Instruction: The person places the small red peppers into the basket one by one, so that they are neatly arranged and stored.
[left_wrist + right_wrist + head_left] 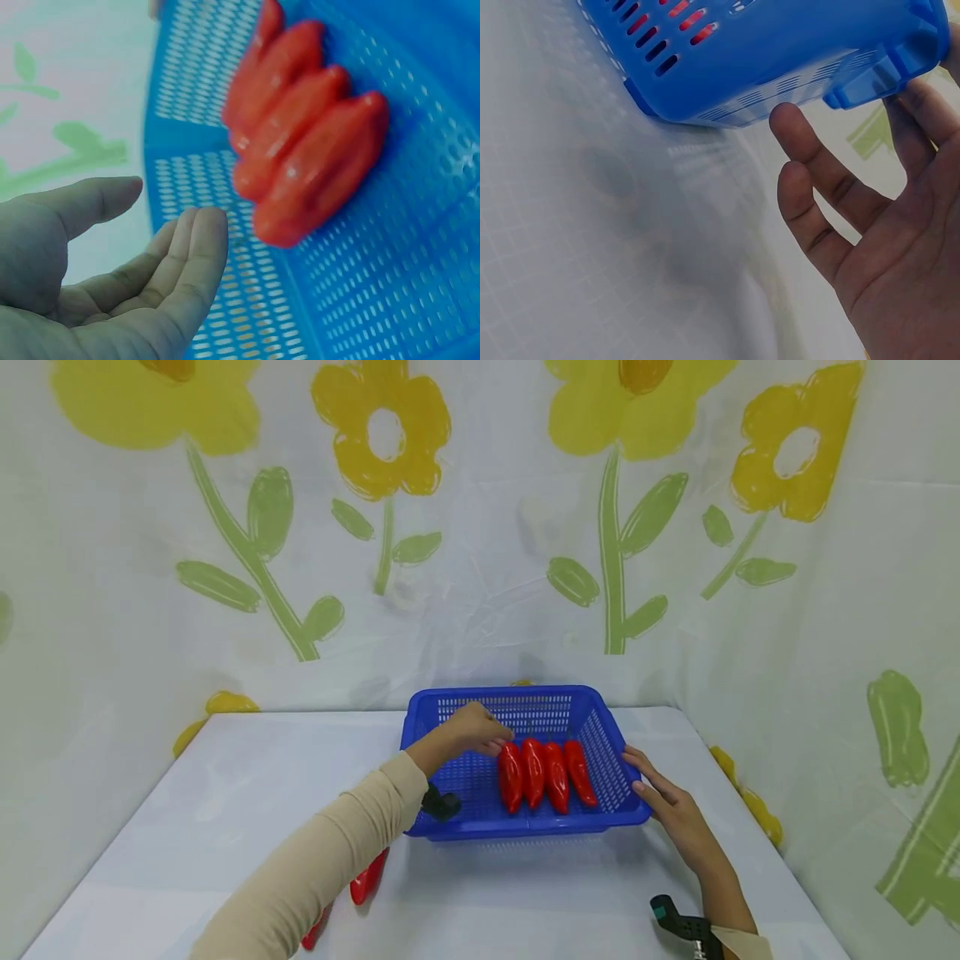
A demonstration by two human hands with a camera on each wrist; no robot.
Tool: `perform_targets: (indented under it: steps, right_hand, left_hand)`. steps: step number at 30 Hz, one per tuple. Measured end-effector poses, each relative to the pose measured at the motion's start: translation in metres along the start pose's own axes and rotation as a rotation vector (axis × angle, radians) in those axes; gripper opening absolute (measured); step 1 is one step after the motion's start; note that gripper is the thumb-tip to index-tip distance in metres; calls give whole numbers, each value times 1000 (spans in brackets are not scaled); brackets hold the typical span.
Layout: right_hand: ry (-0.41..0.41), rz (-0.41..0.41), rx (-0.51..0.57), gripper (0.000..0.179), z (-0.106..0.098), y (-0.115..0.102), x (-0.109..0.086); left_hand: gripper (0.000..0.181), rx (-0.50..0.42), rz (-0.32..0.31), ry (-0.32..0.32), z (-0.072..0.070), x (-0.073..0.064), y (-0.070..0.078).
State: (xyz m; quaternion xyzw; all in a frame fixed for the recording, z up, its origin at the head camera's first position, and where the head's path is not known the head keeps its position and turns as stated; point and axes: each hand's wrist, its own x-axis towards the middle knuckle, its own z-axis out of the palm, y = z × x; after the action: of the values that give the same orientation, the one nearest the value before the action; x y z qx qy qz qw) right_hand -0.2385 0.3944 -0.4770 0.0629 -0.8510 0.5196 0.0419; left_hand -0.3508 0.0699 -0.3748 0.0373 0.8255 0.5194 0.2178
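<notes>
Inside a blue plastic basket, several glossy red chili peppers lie side by side in a row. My left hand hovers inside the basket, just left of the row, close to the leftmost pepper's far end. In the left wrist view, a gap separates the thumb from the loosely bent fingers, and nothing is between them. At the basket's right rim, my right hand grips the edge, thumb on the near side. The right wrist view has some of its fingers extended below the rim.
Two more red peppers lie on the white table, one left of the basket's near corner and another partly hidden by the left sleeve. A flower-printed curtain hangs behind the table and along its sides.
</notes>
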Motion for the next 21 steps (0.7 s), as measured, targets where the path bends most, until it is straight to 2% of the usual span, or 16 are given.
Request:
perform_targets:
  steps: [4,13,21]
  right_hand:
    - [-7,6,10,49,1,1,-1]
    - [-10,29,55,50,2,2,-2]
    - [-10,28,48,50,2,0,-3]
  left_hand:
    - [28,-12,62,-38,-11,-17,-1]
    - [24,-34,127,-2,-28,-42,-21]
    - [30,-108,213,8,-46,-58,-42]
